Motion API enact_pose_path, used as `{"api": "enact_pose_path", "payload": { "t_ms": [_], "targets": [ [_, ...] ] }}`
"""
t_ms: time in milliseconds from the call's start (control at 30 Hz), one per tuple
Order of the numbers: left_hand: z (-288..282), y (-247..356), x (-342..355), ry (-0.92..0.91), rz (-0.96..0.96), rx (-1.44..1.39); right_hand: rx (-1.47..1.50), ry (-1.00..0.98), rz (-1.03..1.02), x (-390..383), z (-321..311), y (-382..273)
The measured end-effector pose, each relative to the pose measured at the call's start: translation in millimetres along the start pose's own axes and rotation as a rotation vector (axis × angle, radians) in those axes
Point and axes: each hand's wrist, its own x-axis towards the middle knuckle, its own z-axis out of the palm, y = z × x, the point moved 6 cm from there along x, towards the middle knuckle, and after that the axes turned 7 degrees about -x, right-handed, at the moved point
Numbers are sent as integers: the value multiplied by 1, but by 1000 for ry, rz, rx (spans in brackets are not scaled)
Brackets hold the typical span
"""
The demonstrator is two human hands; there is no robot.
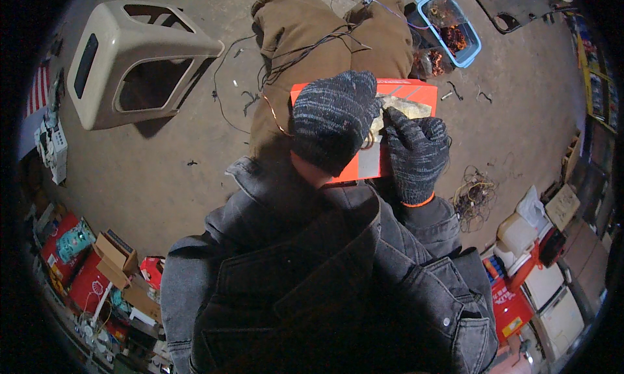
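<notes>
An orange-red box (342, 174) lies across my lap. Over it my left hand (335, 117), in a dark knit glove, is closed in a fist. A copper wire (275, 116) sticks out from its left side, and copper-coloured loops show by its right side. A pale, crumpled piece of material (411, 107) lies on the box between the hands; whether it is cloth or paper is unclear. My right hand (418, 150), in a matching glove with an orange cuff, has its fingers bent together at that material's edge. What they pinch is hidden.
Dark cables (312, 49) lie over my brown trouser legs. A blue-rimmed bin (478, 49) holding coppery scrap stands ahead right, and a beige plastic housing (104, 81) at left. Tangled wire (476, 195) sits on the floor at right. Boxes and clutter line both sides.
</notes>
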Motion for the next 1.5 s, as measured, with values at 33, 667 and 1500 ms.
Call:
{"api": "enact_pose_path", "payload": {
  "t_ms": [33, 667, 1500],
  "targets": [
    [1, -1, 0, -13, 2, 9, 35, 1, -6, 0, 2, 0],
    [10, -2, -2, -1, 119, 91, 70, 61, -49, -16, 10, 13],
    [5, -1, 1, -6, 106, 86, 139, 71, 55, -12, 7, 6]
  ]
}}
